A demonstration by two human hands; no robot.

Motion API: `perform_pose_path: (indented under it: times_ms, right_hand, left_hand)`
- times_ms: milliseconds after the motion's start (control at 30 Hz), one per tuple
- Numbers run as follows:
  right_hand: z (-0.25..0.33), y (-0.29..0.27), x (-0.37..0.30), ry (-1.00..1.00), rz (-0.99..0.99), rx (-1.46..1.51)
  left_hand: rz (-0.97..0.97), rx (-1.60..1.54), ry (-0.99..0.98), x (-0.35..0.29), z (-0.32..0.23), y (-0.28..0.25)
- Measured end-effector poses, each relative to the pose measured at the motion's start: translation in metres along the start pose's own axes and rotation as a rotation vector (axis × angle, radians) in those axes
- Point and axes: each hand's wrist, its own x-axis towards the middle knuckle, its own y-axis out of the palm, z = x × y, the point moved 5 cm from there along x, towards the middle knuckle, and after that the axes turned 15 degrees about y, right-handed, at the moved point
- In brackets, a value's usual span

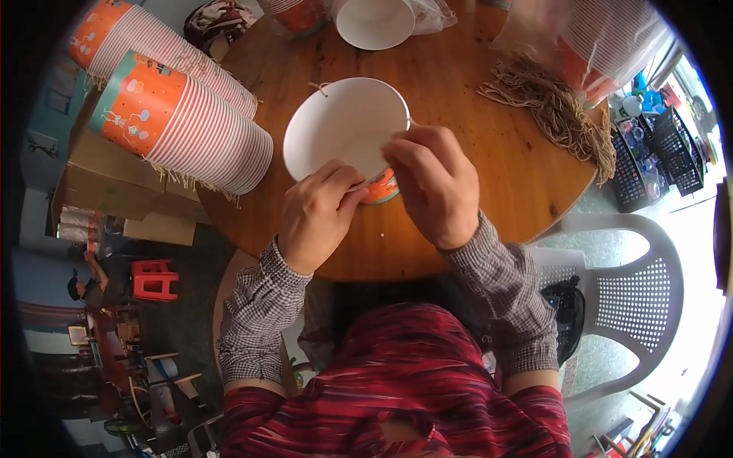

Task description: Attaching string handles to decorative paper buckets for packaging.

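Note:
A paper bucket (347, 126), white inside with an orange and teal outside, is tilted on the wooden table with its mouth toward me. A short cord (319, 89) is threaded through its upper left rim. My left hand (314, 217) is closed, thumb and fingers pinching the near rim. At the right rim my right hand (437, 187) is closed too, its fingers bent together. A thin piece of cord (412, 122) shows at the rim just above those fingers. Its end is hidden in my right hand, which is slightly blurred.
Nested stacks of orange paper buckets (198, 126) lie at the left edge of the round table (458, 256). A bundle of tan cords (546, 111) lies at the right, by bagged buckets (611, 46). Another white bucket (374, 23) is at the back. A plastic chair (634, 298) stands right.

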Motion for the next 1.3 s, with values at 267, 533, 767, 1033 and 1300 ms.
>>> perform_pose_path:
  times_ms: [267,533,767,1033,1300]
  right_hand:
    - [-0.016,0.05,0.007,0.101,0.292,-0.015]
    - [-0.004,0.046,0.019,0.314,0.561,0.078]
    - [-0.005,0.052,0.008,0.384,0.523,0.031]
    - [-0.008,0.053,0.005,0.401,0.317,0.1]
    - [-0.003,0.052,0.011,0.481,0.319,0.072]
  left_hand:
    - [-0.133,-0.223,0.117,-0.005,0.011,-0.006]
    - [-0.263,-0.386,-0.067,-0.01,0.035,-0.012]
    - [-0.469,-0.452,-0.063,-0.014,0.043,-0.004]
    - [-0.379,-0.703,-0.147,-0.018,0.04,0.007]
    - [-0.358,-0.781,-0.192,-0.017,0.038,0.001]
